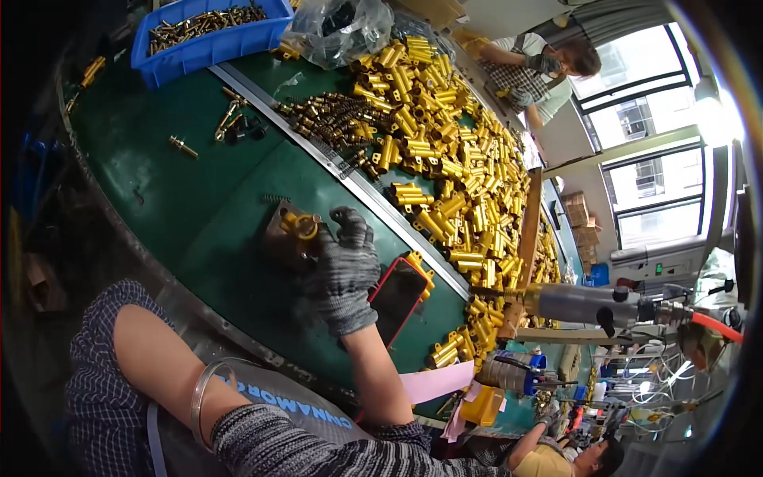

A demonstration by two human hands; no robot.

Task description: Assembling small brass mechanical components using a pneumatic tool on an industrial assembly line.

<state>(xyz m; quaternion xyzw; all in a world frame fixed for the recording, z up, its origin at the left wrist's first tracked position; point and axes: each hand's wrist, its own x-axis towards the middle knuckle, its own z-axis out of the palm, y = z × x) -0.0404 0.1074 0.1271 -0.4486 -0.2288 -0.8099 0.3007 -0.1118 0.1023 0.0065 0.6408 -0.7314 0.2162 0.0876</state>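
Observation:
My right hand (347,278), in a grey knit glove, is at a dark metal block (280,245) on the green bench. A gold metal housing (299,225) sits on the block. The right fingers curl against its side with one finger raised; their tips are partly hidden. My left hand (270,437), in a striped knit glove, is close to the camera at the lower edge. Its fingers do not show. A small spring (276,198) lies just beyond the block. A phone in a red case (397,294) rests beside my right hand.
A large heap of gold housings (469,183) lies beyond a metal strip (342,171). Dark springs (334,115) lie beside it. A blue bin (214,36) holds metal pins. A power driver (588,302) hangs at right. Other people (524,71) work across the bench and at lower right.

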